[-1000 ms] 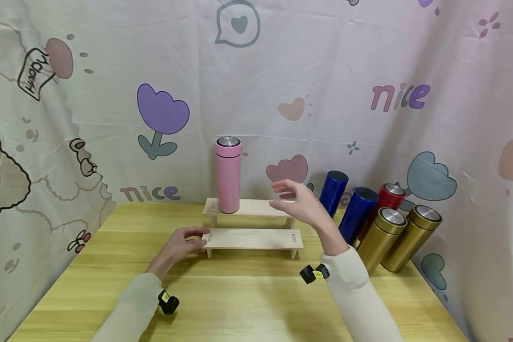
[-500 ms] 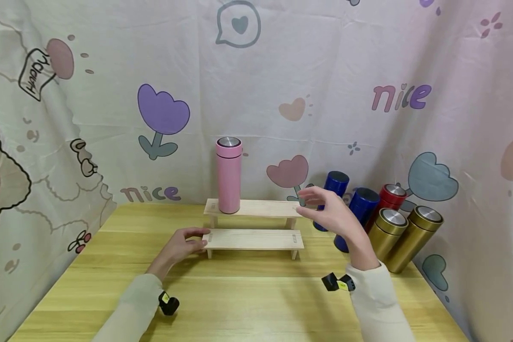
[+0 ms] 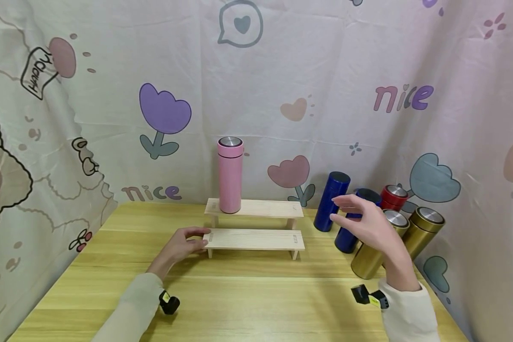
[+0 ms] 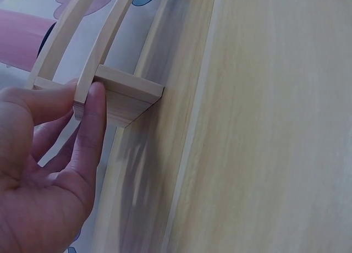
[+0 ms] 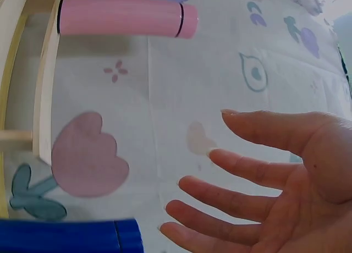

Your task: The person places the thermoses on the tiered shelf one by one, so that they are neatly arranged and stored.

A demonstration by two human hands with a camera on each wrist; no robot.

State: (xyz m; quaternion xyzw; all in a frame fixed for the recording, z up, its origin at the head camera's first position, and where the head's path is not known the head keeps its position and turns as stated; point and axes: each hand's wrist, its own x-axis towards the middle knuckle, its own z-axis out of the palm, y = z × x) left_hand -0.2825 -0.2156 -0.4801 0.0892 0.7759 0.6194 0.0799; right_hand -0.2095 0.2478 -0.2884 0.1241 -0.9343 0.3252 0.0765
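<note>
My left hand (image 3: 180,249) pinches the left end of the front, lower step of a pale wooden two-step stand (image 3: 254,239); in the left wrist view its thumb and a finger (image 4: 91,126) close on the board's end. A pink thermos bottle (image 3: 230,178) stands upright on the left part of the back, higher step. My right hand (image 3: 367,223), fingers spread and holding nothing, is in the air among the bottles at the right. It overlaps a blue thermos (image 3: 345,240) and a gold thermos (image 3: 365,261) in the head view. Another blue thermos (image 3: 330,202) stands just left of its fingertips.
Behind the right hand are a red thermos (image 3: 394,195) and a second gold thermos (image 3: 425,225), close to the right-hand curtain. A printed white curtain (image 3: 342,95) rises behind the light wooden table (image 3: 248,304) and along its sides.
My right hand has moved right and a little down, from over the stand's right end to the group of bottles. The left hand, stand and pink thermos have stayed put.
</note>
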